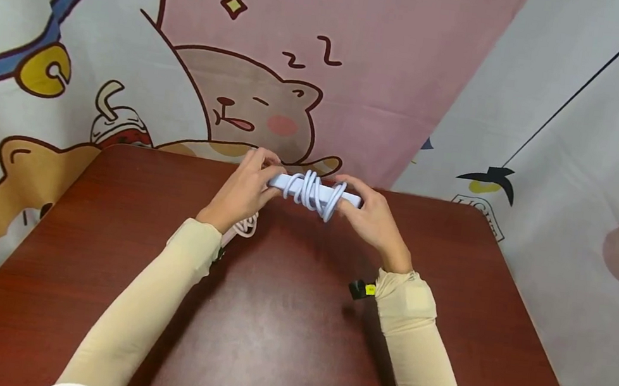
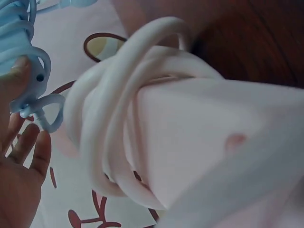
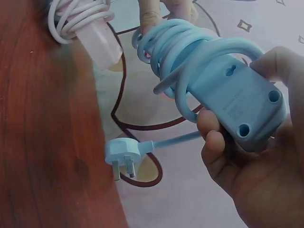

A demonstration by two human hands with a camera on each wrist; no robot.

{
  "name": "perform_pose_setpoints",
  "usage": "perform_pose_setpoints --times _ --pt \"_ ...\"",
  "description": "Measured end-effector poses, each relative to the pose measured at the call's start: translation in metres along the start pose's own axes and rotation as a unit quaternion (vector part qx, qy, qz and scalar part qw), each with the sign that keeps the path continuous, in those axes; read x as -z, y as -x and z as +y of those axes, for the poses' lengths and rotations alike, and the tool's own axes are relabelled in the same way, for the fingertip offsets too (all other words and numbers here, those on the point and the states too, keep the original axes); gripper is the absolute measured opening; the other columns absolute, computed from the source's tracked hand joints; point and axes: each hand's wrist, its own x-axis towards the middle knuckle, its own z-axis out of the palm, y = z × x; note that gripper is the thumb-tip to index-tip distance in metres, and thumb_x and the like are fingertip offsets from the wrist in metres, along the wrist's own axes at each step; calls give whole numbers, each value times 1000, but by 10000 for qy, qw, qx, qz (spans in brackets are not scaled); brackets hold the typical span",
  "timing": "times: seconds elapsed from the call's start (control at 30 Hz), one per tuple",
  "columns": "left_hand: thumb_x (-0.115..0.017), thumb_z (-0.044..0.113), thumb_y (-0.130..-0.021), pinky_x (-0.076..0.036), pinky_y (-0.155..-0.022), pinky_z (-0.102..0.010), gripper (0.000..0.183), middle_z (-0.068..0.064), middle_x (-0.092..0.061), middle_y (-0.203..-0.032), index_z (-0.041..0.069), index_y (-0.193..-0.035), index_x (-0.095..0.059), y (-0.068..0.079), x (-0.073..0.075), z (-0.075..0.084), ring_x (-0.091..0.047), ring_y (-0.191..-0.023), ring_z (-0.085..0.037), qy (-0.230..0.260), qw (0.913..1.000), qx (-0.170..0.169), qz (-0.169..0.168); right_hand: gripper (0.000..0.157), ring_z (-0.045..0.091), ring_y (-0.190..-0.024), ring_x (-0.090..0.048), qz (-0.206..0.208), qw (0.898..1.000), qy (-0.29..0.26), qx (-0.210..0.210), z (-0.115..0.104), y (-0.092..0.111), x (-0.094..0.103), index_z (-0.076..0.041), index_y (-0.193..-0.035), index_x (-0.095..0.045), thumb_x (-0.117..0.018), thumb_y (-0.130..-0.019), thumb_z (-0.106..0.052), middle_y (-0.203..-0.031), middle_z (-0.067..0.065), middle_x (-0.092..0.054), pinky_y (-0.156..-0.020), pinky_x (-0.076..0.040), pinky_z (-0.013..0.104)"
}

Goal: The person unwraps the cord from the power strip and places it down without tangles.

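Note:
A pale blue power strip (image 1: 318, 193) with its own cord wound round its middle is raised over the far part of the table. My left hand (image 1: 247, 189) grips its left end; in the left wrist view the thumb presses on the strip (image 2: 14, 42) beside the cord's exit. With my right hand (image 1: 370, 216) I hold the other end, fingers and thumb on both sides of its casing (image 3: 237, 102). The plug (image 3: 122, 154) hangs loose on a short length of cord. Close below my left wrist is a second, pinkish-white power strip (image 2: 190, 128), also wrapped in its cord.
The dark red-brown table (image 1: 275, 342) reaches back to a cartoon-printed cloth (image 1: 415, 71), which hangs behind and beside it. A small black device with a yellow label (image 1: 363, 289) sits at the right wrist.

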Motion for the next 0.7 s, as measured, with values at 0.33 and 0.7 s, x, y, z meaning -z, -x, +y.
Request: perform_pose_setpoints --times 0.33,0.7 --pt "-71 14 -96 -43 -104 -40 24 -1 -60 -124 13 -118 -64 6 10 1 -55 -115 -19 1484 9869 550 -328 43 20 -87 -58 186 9996 108 209 -4 2 3 -30 -142 -59 -58 -99 -32 -114 6 -69 -79 -46 35" --pt "-69 19 -98 -52 -93 -40 27 0 -61 -124 14 -125 -64 15 20 9 -58 -108 -16 2268 9651 1147 -632 37 20 -77 -55 599 9950 442 661 -9 13 1 -22 -136 -64 -57 -99 -21 -96 7 -66 -71 -45 33"
